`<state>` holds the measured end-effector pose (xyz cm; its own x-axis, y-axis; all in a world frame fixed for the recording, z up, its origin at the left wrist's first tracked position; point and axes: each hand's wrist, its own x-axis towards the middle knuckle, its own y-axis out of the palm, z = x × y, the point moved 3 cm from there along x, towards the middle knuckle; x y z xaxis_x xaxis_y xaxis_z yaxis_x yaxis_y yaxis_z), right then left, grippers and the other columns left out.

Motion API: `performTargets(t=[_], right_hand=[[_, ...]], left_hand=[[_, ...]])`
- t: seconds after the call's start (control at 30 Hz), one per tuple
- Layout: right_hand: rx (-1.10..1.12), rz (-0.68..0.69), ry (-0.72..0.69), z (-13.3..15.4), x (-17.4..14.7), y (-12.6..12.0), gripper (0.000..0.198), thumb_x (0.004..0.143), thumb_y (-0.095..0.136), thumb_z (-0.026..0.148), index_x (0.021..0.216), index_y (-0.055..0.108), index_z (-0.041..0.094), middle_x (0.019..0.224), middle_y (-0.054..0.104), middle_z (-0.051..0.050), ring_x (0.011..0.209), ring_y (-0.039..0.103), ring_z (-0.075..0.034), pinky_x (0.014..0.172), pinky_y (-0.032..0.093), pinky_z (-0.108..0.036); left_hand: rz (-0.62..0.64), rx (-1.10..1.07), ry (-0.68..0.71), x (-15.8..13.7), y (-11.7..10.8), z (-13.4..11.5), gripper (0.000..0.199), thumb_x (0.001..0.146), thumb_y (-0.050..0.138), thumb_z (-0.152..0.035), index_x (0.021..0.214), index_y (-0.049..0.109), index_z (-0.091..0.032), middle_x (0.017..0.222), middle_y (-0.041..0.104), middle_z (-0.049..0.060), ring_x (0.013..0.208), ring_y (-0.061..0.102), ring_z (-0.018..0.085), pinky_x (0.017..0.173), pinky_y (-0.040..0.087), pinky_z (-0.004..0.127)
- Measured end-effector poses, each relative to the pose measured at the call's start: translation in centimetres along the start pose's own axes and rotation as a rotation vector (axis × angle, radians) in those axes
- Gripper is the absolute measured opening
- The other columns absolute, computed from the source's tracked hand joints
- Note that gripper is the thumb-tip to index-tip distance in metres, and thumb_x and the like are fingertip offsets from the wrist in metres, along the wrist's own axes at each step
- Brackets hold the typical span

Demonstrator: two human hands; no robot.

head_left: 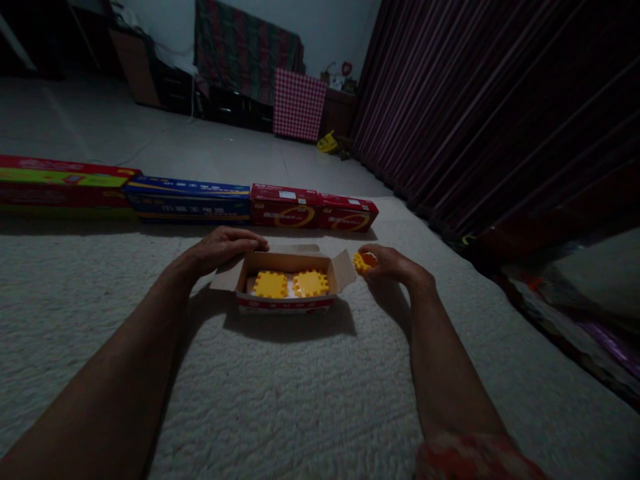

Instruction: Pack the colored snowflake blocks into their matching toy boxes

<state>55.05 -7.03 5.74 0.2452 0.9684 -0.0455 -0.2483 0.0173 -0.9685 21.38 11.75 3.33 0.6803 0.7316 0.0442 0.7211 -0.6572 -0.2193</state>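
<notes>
An opened cardboard box (285,307) with red and white sides sits on the quilted cover, its flaps folded outward. Inside it lie two yellow notched building blocks, a left block (271,285) and a right block (310,284). My left hand (220,250) rests at the box's back left corner, fingers stretched out along the edge by the flap. To the right of the box, my right hand (393,263) grips another yellow notched block (361,263) between thumb and fingers, close to the right flap.
Behind the box runs a row of closed boxes: a red and green box (65,183), a blue box (190,199) and two red boxes (285,205). A dark curtain (430,100) hangs at the right. Cloth-draped furniture (240,53) stands against the far wall.
</notes>
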Motion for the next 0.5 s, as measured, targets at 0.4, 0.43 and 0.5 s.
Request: performTargets(t=[0.4,0.43,0.5], right_hand=[[0.062,0.049,0.037,-0.4,0.3,0.1,0.048,0.079,0.069,0.022,0.126,0.067,0.017,0.127,0.07,-0.014,0.111,0.067,-0.024,0.094,0.05,-0.033],[0.055,0.036,0.034,-0.6,0.4,0.3,0.047,0.078,0.07,0.022,0.124,0.067,0.017,0.125,0.07,-0.014,0.11,0.067,-0.024,0.092,0.05,-0.033],[0.034,0.027,0.048,-0.9,0.6,0.4,0.048,0.075,0.072,0.021,0.122,0.067,0.017,0.123,0.07,-0.014,0.106,0.066,-0.024,0.088,0.051,-0.032]], left_hand=[[0.004,-0.021,-0.004,0.1,0.1,0.2,0.021,0.066,0.082,-0.041,0.079,0.085,-0.024,0.095,0.083,0.008,0.098,0.073,0.026,0.09,0.056,0.036],[0.003,-0.028,-0.008,0.1,0.1,0.2,0.019,0.067,0.081,-0.039,0.079,0.085,-0.025,0.094,0.083,0.008,0.097,0.073,0.026,0.09,0.056,0.036],[0.0,-0.035,-0.015,0.1,0.0,0.3,0.016,0.069,0.08,-0.037,0.078,0.084,-0.025,0.093,0.082,0.008,0.096,0.073,0.025,0.087,0.057,0.036]])
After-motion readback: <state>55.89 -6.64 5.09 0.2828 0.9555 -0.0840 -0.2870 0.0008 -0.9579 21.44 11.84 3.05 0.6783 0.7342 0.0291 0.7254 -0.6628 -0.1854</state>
